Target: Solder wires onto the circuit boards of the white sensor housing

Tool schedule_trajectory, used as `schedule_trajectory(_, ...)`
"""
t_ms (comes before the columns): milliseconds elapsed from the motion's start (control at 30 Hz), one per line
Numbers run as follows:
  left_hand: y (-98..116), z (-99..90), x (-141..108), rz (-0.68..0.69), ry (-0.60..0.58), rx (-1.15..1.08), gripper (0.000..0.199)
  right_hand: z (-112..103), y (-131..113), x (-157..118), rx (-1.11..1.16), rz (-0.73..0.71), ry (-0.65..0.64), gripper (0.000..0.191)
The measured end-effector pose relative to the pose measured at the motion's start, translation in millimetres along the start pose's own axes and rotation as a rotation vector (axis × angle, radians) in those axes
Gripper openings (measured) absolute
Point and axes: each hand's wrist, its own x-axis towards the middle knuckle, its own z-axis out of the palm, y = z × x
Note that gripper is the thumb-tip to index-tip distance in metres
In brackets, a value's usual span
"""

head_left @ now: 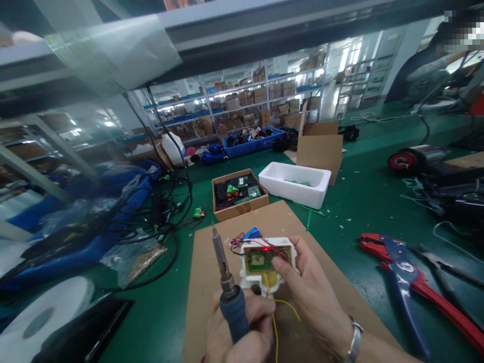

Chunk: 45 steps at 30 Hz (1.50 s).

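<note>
My left hand (pixel 238 327) is closed around the blue handle of a soldering iron (pixel 227 285), whose metal tip points up and away. Its fingers also touch the lower edge of a white plastic housing (pixel 247 284), near the yellow wires (pixel 277 333). My right hand (pixel 315 292) grips the housing's right side, the thumb over its open face. Inside are a green circuit board (pixel 258 261), a lit red light and red and black wires. A blue part (pixel 252 233) lies just behind the housing.
Cardboard sheet (pixel 206 252) lies under the hands. Beyond it stand a carton of boards (pixel 242 209) and a white foam box (pixel 291 189). Red-blue pliers (pixel 404 282) lie right; a white reel (pixel 68 297) and cables (pixel 176 252) left. A person (pixel 419 70) is at the back right.
</note>
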Motion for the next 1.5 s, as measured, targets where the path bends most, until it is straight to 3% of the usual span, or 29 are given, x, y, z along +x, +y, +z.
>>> schedule_trajectory(133, 6.5, -2.3, 2.3, -0.051, -0.016, 0.011, 0.030, -0.6, 0.5, 0.3, -0.016, 0.000, -0.006, 0.033)
schedule_trajectory(300, -7.4, -10.0, -0.1, -0.070, -0.062, -0.073, 0.024, -1.7, 0.0, -0.5, -0.072, -0.020, -0.002, 0.031)
schedule_trajectory(400, -19.6, -10.8, -0.6, 0.019, -0.033, -0.111, 0.026, -2.0, -0.6, -0.7, -0.083, -0.017, -0.003, 0.033)
schedule_trajectory(500, -26.3, -8.0, -0.3, 0.141, 0.035, -0.145, 0.011, -2.6, -1.1, 0.7, -0.111, -0.011, -0.015, 0.036)
schedule_trajectory(600, -25.6, -3.0, -3.4, 0.173, 0.114, -0.207, 0.037, -5.3, -3.1, 4.8, -0.136, 0.026, -0.007, 0.039)
schedule_trajectory(767, -20.9, 4.0, -7.4, -0.084, 0.081, -0.265, 0.035, -17.1, -10.3, 18.9, -0.258, 0.138, -0.015, 0.034)
schedule_trajectory(900, -18.1, 6.9, 0.9, -0.235, -0.012, -0.241, 0.030, -30.6, -12.6, 31.7, -0.320, 0.181, -0.037, 0.030)
schedule_trajectory(1067, -15.4, 18.2, 6.7, -0.320, -0.076, -0.230, 0.025, -51.9, -3.0, 44.9, -0.509, 0.205, -0.048, 0.028)
schedule_trajectory(1167, -16.4, 27.2, 4.0, -0.342, -0.102, -0.256, 0.025, -60.4, -4.6, 47.8, -0.707, 0.106, 0.025, 0.032)
schedule_trajectory(1300, -15.5, 31.6, 3.2, -0.362, -0.116, -0.298, 0.025, -51.7, -28.1, 37.5, -0.887, -0.249, 0.162, 0.041)
schedule_trajectory(1400, -12.6, 30.3, 6.2, -0.375, -0.093, -0.303, 0.025, -34.3, -43.6, 22.9, -0.910, -0.416, 0.007, 0.016)
schedule_trajectory(1500, -10.4, 28.6, 8.2, -0.378, -0.067, -0.295, 0.023, -21.0, -44.4, 12.2, -0.939, -0.352, -0.294, 0.011)
